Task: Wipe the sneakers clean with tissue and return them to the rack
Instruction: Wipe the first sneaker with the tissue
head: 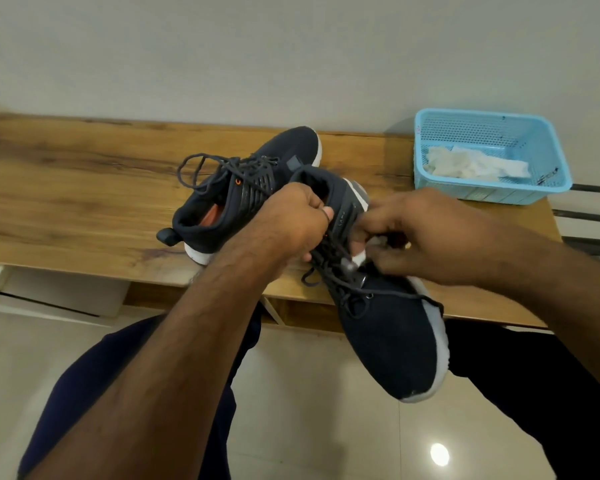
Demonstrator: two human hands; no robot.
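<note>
My left grip point(300, 223) is clamped on the collar of a dark navy knit sneaker with a white sole point(392, 337) — fingers curled over the heel opening, thumb on the outer side. I hold this sneaker lifted off the bench, heel up toward the wall, toe pointing down toward me and hanging past the bench edge over the floor. Its grey laces point(336, 268) trail loose below my left hand.

My right grip point(426, 233) is blurred; the fingers are bunched on a small wad of white tissue point(359, 258), pressed against the sneaker's side next to the laces.

The second dark navy sneaker with an orange insole point(243, 192) rests on the brown wood-grain bench point(84, 188) just behind my left hand, toe toward the wall, laces loose and looped.

Farther right on the bench, near its end — a light blue perforated plastic basket point(534, 140) holding crumpled white tissues point(471, 166). It stands apart from both sneakers.

Below: pale glossy floor tiles point(326, 427) and my dark trousers point(84, 393).
</note>
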